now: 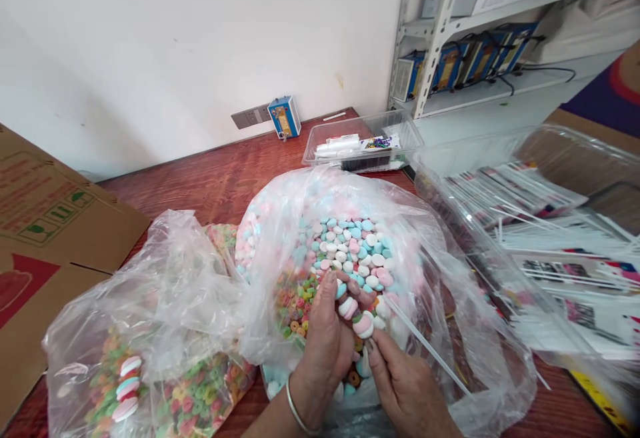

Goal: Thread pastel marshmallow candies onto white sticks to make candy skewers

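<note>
Above a large clear bag (pixel 280 205) of pink, white and blue button-shaped candies (pixel 345 245), both my hands meet at a short row of pink-and-white candies (pixel 356 313). My left hand (pixel 327 335), wearing a bracelet, holds the row between thumb and fingers. The thumb and fingertips of my right hand (pixel 405 378) pinch its near end; whether a stick runs through the row is hidden. Beside my right hand a white stick (pixel 430 348) lies slanting over the bag. Colourful ring-shaped candies (pixel 295 301) lie by my left hand, several showing beneath my fingers.
On the left, another bag (pixel 165 291) of ring candies carries a finished-looking candy row (pixel 127 390), beside a cardboard box (pixel 60 225). At right stands a clear bin (pixel 480 245) of printed packets and sticks. Behind are a small plastic tray (pixel 313 148), a blue device (pixel 285 118) and metal shelving (pixel 435 38).
</note>
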The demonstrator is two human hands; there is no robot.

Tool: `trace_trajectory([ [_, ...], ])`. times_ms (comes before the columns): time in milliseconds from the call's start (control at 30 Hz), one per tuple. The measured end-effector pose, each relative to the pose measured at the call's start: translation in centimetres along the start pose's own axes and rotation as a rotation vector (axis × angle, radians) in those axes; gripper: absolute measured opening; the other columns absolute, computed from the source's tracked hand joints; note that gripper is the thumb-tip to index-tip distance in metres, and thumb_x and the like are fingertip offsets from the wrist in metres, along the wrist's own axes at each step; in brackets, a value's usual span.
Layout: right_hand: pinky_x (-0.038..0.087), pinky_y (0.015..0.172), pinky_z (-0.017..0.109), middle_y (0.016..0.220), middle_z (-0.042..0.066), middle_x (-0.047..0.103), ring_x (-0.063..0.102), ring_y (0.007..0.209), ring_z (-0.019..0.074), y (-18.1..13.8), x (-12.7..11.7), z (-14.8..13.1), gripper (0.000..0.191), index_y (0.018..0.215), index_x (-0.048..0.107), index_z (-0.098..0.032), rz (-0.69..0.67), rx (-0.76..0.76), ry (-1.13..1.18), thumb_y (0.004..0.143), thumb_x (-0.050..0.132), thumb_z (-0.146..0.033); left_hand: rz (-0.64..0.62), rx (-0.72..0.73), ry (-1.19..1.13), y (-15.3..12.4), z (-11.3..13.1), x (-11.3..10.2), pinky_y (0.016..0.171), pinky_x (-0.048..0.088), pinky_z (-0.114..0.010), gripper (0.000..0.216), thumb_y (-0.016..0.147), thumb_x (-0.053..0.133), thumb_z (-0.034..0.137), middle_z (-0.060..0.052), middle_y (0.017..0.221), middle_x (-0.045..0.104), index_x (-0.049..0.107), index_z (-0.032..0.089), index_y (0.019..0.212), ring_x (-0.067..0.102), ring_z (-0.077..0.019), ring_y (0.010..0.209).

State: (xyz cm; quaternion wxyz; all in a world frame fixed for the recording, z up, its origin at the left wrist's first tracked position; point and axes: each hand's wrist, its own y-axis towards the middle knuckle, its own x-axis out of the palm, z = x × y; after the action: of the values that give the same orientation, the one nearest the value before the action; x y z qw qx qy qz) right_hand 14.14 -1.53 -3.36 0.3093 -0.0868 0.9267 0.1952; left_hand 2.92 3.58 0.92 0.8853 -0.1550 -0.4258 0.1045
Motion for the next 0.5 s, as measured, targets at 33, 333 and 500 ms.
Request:
trace_trajectory([
  [33, 0.046, 0.044, 0.024, 0.068, 0.003, 0.069, 0.066, 0.048, 0.0167, 0.0, 0.1, 0.1, 0.028, 0.107, 0.056, -0.017, 0.017, -0.016, -0.028, 0.101, 0.03, -0.024, 0.015, 0.01, -0.024, -0.2, -0.5, 0.2, 0.07, 0.051, -0.027, 0.029, 0.087, 0.061, 0.047, 0.001, 0.072, 0.054, 0.056, 0.019, 0.086, 0.054, -0.0093, 0.061],
  [333, 0.05, 0.042, 0.026, 0.065, 0.01, 0.072, 0.067, 0.046, 0.0207, 0.0, 1.2, 0.7, 0.04, 0.115, 0.062, -0.013, -0.054, -0.056, -0.253, 0.102, 0.026, -0.027, 0.071, 0.107, 0.057, -1.6, -2.5, 0.1, 0.056, 0.043, -0.019, 0.037, 0.084, 0.058, 0.057, 0.005, 0.063, 0.045, 0.047, 0.022, 0.083, 0.044, -0.0071, 0.052],
  [500, 0.055, 0.051, 0.029, 0.091, 0.012, 0.076, 0.072, 0.063, 0.0217, 1.5, 1.3, -1.7, 0.037, 0.122, 0.057, -0.015, -0.215, -0.199, -0.03, 0.1, 0.029, -0.026, 0.146, 0.306, 0.209, -3.1, 0.4, -1.4, 0.051, 0.041, -0.019, 0.035, 0.084, 0.059, 0.056, 0.005, 0.066, 0.047, 0.049, 0.021, 0.085, 0.043, -0.0058, 0.049],
])
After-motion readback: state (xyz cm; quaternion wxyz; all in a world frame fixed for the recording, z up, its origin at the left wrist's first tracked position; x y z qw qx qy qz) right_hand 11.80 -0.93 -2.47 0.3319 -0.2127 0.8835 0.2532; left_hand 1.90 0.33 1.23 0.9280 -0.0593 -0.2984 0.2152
